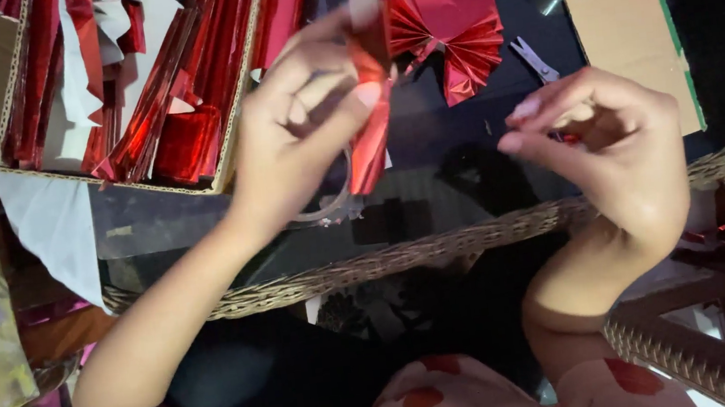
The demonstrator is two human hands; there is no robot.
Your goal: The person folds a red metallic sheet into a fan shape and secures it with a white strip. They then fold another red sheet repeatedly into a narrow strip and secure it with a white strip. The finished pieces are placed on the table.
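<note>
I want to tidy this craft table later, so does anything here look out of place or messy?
Mostly an ordinary craft spread. The one odd spot is the cardboard box at upper left: its red foil strips lie jumbled and crossed, mixed with white paper. The left hand pinches a folded red foil piece neatly; the right hand is beside it.

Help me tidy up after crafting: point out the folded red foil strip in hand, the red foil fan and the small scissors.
Folded red foil strip [371,140], head view, on its lower half below the left hand's fingers.
Red foil fan [465,53], head view, on its right pleated wing.
Small scissors [534,59], head view, on the pale blades.
</note>
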